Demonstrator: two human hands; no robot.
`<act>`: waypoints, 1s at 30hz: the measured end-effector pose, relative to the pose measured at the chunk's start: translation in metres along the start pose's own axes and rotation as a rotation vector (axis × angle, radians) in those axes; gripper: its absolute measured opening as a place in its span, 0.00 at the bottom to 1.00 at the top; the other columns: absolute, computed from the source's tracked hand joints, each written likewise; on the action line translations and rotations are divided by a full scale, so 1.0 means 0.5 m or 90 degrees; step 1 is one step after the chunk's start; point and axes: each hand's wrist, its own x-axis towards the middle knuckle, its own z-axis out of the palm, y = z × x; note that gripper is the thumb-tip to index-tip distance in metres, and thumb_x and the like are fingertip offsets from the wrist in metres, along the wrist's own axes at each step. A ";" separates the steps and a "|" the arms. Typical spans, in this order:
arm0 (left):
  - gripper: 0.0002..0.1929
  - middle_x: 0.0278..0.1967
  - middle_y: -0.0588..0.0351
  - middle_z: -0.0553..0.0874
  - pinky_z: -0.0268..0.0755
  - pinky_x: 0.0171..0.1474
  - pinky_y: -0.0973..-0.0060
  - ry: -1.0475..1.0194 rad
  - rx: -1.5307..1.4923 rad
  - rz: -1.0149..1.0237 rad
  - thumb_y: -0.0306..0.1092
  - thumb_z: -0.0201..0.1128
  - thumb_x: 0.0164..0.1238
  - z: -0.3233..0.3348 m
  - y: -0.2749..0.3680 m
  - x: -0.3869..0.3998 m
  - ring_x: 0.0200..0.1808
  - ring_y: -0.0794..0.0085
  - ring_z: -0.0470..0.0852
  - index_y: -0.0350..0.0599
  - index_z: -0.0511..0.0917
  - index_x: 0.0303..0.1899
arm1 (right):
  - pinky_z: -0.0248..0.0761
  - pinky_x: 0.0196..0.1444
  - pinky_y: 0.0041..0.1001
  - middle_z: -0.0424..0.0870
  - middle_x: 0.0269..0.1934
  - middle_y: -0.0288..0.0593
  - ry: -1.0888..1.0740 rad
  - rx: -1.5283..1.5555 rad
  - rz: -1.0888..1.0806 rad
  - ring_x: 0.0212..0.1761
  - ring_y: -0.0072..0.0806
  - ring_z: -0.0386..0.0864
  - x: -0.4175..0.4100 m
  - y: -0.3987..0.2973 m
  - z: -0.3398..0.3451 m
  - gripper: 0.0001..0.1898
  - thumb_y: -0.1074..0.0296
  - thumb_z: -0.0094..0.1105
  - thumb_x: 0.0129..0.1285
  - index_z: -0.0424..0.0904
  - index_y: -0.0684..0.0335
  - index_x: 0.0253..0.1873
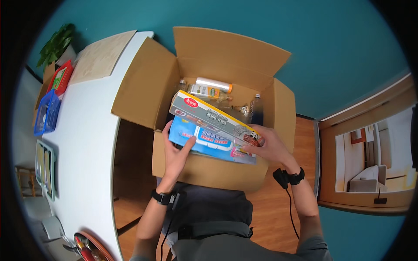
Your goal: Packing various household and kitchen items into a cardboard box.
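Observation:
My left hand (176,151) grips the left end of a blue pack of wet wipes (212,140) with a white flip lid. In my right hand (271,145) is the right end of a long, narrow grey and yellow box (215,119) of aluminium foil, which bears writing. The foil box slants over the wipes and hides part of them. Both are above the near side of an open cardboard box (225,70). Inside it lie several clear bottles, a bottle with a yellow and white label (204,91), a shiny white roll (214,84) and a dark bottle (256,109).
To the left, a white table (88,130) carries a beige mat (101,57), a red container (61,78), a blue basket (47,112) and a grey-green tray (45,169). A potted plant (58,44) is at the far left corner. A round orange-rimmed container (94,243) sits nearby.

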 end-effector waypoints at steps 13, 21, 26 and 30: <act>0.38 0.64 0.50 0.70 0.65 0.69 0.67 -0.017 0.063 -0.058 0.28 0.70 0.66 -0.010 0.001 -0.002 0.66 0.68 0.71 0.43 0.56 0.72 | 0.74 0.49 0.27 0.85 0.46 0.48 0.110 0.302 0.404 0.47 0.29 0.83 0.133 0.211 0.011 0.24 0.53 0.65 0.65 0.78 0.73 0.53; 0.38 0.63 0.51 0.71 0.66 0.68 0.69 -0.019 0.074 -0.052 0.28 0.70 0.67 -0.004 0.010 0.005 0.65 0.70 0.71 0.42 0.56 0.72 | 0.74 0.53 0.33 0.83 0.50 0.53 0.303 0.104 0.452 0.50 0.39 0.82 0.144 0.348 0.081 0.30 0.56 0.66 0.64 0.71 0.73 0.62; 0.38 0.63 0.50 0.72 0.67 0.67 0.69 -0.004 0.072 -0.039 0.29 0.71 0.67 -0.012 -0.004 0.002 0.63 0.69 0.73 0.41 0.56 0.72 | 0.74 0.58 0.37 0.80 0.61 0.56 0.205 0.279 0.324 0.58 0.42 0.83 0.139 0.274 0.023 0.33 0.49 0.60 0.70 0.66 0.68 0.69; 0.38 0.62 0.49 0.72 0.67 0.67 0.68 -0.017 0.064 -0.032 0.30 0.72 0.66 -0.005 0.003 0.008 0.64 0.69 0.73 0.41 0.56 0.72 | 0.62 0.72 0.32 0.74 0.68 0.47 -0.074 0.446 0.130 0.73 0.32 0.67 0.105 0.089 -0.053 0.38 0.48 0.66 0.67 0.62 0.58 0.76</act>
